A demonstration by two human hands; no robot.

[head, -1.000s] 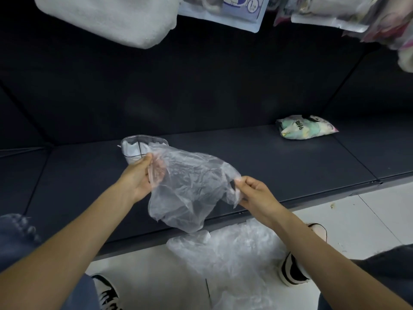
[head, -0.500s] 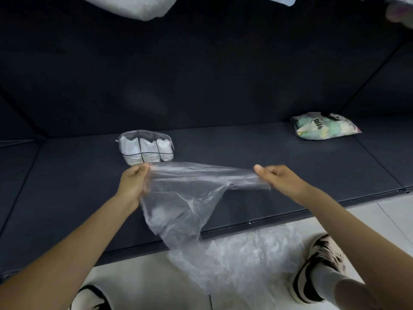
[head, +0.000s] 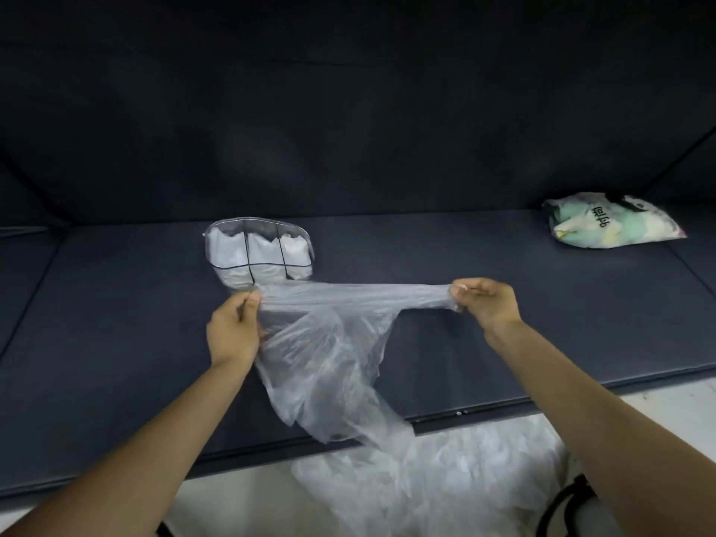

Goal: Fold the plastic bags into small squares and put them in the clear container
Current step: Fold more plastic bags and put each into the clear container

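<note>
Above the dark mat (head: 116, 343), both hands pinch a stretched plastic bag (head: 329, 343).

Dim, soft even light; faint sheen on dark surface, wide-angle bowing at edges, slight blur

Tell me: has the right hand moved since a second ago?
Yes. The right hand has pulled out to the right, away from the clear container and toward the printed packet, stretching the plastic bag taut against the left hand.

My count of what's in view

Two hands, my left hand (head: 232, 327) and right hand (head: 486, 304); one stretched bag (head: 325, 354), one clear container (head: 259, 251), one printed packet (head: 610, 222).
</note>
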